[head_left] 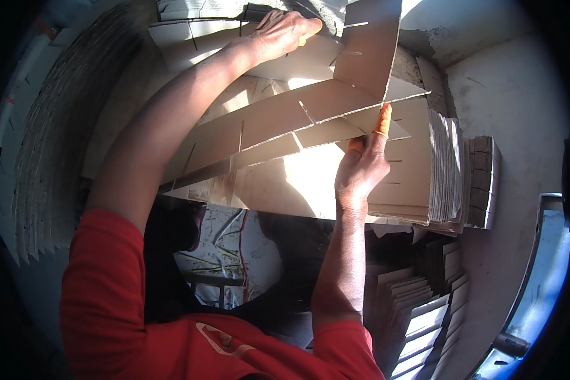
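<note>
In front of you is the table (259,183), with a long cardboard strip (259,125) slanting over it. An upright strip (370,47) crosses its right end. Your right hand (364,166) is on the near side of that crossing; your left hand (289,30) is at the far side, left of the upright strip. A cardboard stack (402,183) lies on your right, a smaller stack (481,183) beyond it, a tall pile (50,139) to your left

The person wears a red short-sleeved shirt (104,266), pale chest print (214,337) and orange finger covers (383,120)
</note>
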`<state>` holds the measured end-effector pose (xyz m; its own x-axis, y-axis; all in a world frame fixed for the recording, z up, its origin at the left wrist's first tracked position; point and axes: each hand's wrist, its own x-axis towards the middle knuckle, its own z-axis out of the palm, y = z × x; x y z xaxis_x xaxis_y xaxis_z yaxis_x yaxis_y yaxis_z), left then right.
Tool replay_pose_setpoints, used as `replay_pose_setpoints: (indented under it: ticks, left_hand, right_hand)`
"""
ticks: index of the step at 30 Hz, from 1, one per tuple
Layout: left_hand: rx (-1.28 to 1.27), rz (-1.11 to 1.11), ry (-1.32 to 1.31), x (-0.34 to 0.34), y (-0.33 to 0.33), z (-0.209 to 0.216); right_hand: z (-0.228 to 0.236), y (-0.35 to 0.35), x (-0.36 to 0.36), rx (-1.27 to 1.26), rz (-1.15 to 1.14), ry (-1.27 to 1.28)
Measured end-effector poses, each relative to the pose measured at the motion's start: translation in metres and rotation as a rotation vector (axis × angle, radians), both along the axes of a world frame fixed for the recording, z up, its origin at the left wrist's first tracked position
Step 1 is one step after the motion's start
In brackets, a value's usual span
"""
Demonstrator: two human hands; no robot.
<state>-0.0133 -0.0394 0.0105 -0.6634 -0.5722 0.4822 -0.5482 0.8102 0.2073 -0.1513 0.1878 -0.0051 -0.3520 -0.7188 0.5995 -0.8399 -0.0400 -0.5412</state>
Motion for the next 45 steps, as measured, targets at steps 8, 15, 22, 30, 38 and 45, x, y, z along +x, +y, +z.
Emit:
replay_pose_setpoints:
  ticks: [8, 15, 22, 30, 38, 45]
  left_hand:
    - [-0.033, -0.041, 0.075, 0.003, 0.003, -0.005]
    - [-0.267, -0.106, 0.139, -0.001, 0.019, 0.004]
    - [-0.153, -0.278, 0.299, -0.002, 0.049, 0.011]
    - [0.438, -0.163, 0.277, 0.01, 0.058, 0.05]
    - [0.084, 0.173, -0.201, -0.02, -0.006, 0.022]
    - [-0.24, 0.245, -0.345, -0.025, -0.036, -0.027]
  right_hand:
    - [0.011, 0.011, 0.006, 0.151, -0.042, -0.086]
    - [0.009, 0.014, 0.004, 0.111, -0.018, -0.042]
    - [-0.006, 0.008, 0.0, 0.272, -0.077, -0.01]
    - [-0.009, 0.009, -0.001, 0.135, -0.048, -0.013]
    - [-0.006, 0.013, 0.003, 0.127, -0.054, -0.062]
    - [0.0, 0.013, 0.004, 0.208, -0.031, 0.017]
